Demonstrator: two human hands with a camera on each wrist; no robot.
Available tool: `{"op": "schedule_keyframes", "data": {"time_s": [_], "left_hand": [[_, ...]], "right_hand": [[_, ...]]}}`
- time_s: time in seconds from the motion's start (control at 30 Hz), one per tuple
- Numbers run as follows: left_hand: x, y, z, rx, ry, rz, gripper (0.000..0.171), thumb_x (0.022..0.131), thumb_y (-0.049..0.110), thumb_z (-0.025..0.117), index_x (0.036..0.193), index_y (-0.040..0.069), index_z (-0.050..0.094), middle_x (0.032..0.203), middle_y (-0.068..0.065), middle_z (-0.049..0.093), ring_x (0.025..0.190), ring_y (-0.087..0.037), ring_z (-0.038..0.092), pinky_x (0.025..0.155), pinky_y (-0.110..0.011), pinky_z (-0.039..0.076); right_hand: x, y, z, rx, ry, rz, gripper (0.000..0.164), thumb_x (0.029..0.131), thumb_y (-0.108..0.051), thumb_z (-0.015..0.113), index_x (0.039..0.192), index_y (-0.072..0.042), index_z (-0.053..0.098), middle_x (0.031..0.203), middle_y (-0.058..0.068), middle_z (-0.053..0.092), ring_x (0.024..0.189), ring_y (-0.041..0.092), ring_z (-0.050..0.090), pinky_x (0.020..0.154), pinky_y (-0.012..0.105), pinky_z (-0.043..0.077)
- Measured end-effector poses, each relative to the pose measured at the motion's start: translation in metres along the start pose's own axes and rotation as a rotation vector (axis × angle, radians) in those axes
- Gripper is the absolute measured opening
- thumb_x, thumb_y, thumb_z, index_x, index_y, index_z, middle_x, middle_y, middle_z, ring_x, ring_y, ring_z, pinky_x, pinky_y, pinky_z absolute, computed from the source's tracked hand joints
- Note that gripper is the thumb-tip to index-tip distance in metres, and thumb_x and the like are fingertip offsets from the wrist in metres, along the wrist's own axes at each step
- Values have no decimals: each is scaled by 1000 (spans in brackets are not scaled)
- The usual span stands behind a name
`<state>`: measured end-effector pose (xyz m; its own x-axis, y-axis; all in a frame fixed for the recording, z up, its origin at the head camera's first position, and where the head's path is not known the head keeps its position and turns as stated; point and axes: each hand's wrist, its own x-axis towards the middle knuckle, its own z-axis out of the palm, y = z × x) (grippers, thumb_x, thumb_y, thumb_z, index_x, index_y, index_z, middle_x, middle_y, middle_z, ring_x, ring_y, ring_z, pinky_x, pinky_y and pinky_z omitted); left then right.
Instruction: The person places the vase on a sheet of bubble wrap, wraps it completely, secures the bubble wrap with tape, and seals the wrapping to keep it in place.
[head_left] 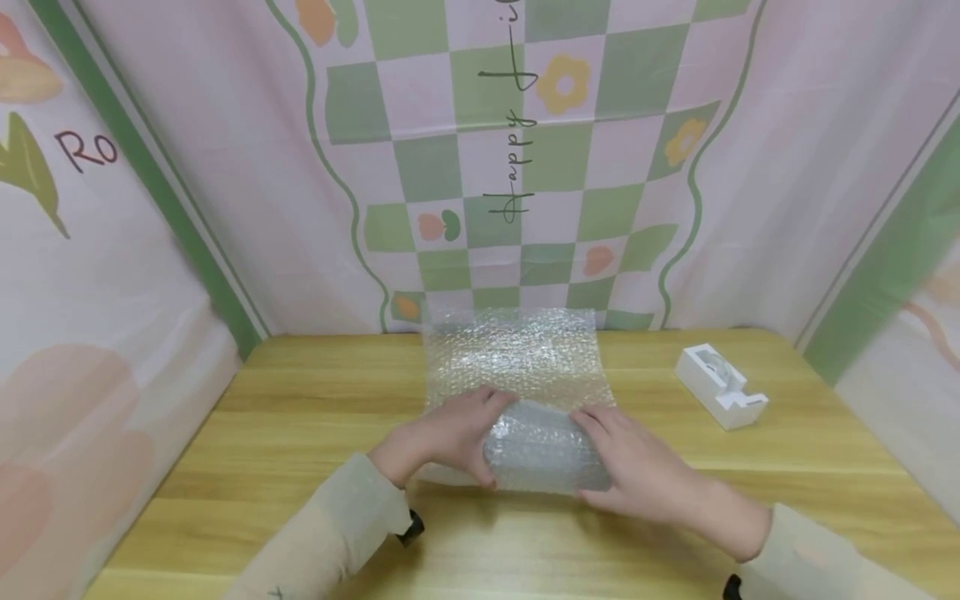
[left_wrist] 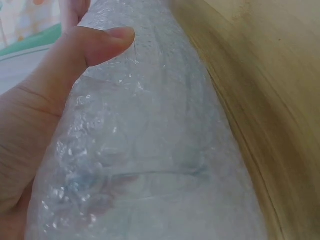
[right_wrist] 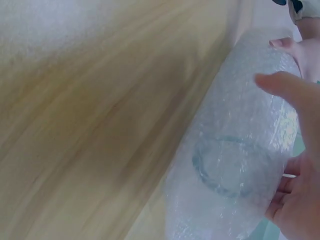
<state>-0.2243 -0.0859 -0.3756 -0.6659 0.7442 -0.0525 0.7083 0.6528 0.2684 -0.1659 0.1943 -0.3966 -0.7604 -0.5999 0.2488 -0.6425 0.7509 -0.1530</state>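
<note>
A sheet of bubble wrap lies on the wooden table, its near end rolled into a thick cylinder. Through the layers in the right wrist view shows the round rim of a clear glass; the rest of it is blurred by the wrap. My left hand grips the roll's left part, thumb on the near side and fingers over the top. On the right part, my right hand holds the roll the same way. The left wrist view shows the left thumb pressed against the wrap.
A white tape dispenser with a roll of clear tape stands at the right of the wooden table. Behind the table hangs a checkered, flower-printed cloth, and the bubble wrap's far end reaches up to it. Printed cloth also flanks both sides.
</note>
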Motion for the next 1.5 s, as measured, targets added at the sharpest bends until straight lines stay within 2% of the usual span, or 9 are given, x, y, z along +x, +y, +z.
{"op": "schedule_keyframes", "data": {"time_s": [0.27, 0.4, 0.6, 0.67, 1.1, 1.3, 1.5], "left_hand": [[4, 0, -1, 4, -2, 13, 117, 64, 38, 98, 156, 4, 34, 148, -15, 49, 132, -29, 50, 112, -41, 43], [4, 0, -1, -2, -15, -5, 116, 65, 38, 98, 156, 6, 34, 149, -14, 48, 134, -29, 49, 113, -42, 42], [2, -1, -2, 0, -12, -15, 116, 65, 38, 98, 156, 6, 33, 150, -14, 47, 135, -29, 48, 114, -43, 41], [1, -1, -2, 1, -10, -14, 116, 65, 38, 97, 156, 6, 33, 150, -14, 47, 135, -29, 48, 114, -43, 41], [0, -3, -1, -6, -16, -6, 118, 64, 37, 98, 158, 7, 32, 152, -11, 46, 136, -28, 48, 115, -42, 40], [-1, -3, -1, -7, -26, -20, 123, 63, 37, 98, 160, 8, 28, 158, -10, 41, 141, -28, 43, 118, -43, 36], [-3, -4, 0, -33, -4, -20, 124, 61, 35, 99, 158, 8, 26, 159, -10, 39, 144, -27, 39, 120, -47, 31]], "right_hand": [[5, 1, 7, -25, 5, -17, 115, 61, -43, 96, 144, 15, 41, 138, 32, 51, 126, 48, 52, 105, 62, 44], [8, 3, 10, -21, 24, -32, 118, 56, -42, 98, 143, 14, 42, 135, 30, 54, 123, 46, 55, 104, 62, 46], [11, 4, 15, -41, 58, -55, 108, 55, -21, 99, 141, 15, 43, 130, 29, 58, 118, 44, 58, 102, 59, 49], [11, 3, 16, -48, 70, -61, 108, 54, -19, 98, 140, 16, 43, 128, 29, 59, 117, 44, 59, 101, 58, 50], [12, 3, 15, -84, 79, -108, 110, 52, -24, 98, 140, 15, 44, 124, 27, 60, 112, 41, 60, 99, 57, 52], [13, 1, 12, -108, 76, -118, 107, 53, -28, 98, 138, 14, 48, 122, 25, 61, 110, 40, 61, 97, 56, 53], [13, 2, 13, -119, 72, -132, 108, 51, -31, 98, 137, 12, 49, 120, 24, 62, 107, 40, 61, 96, 58, 52]]}}
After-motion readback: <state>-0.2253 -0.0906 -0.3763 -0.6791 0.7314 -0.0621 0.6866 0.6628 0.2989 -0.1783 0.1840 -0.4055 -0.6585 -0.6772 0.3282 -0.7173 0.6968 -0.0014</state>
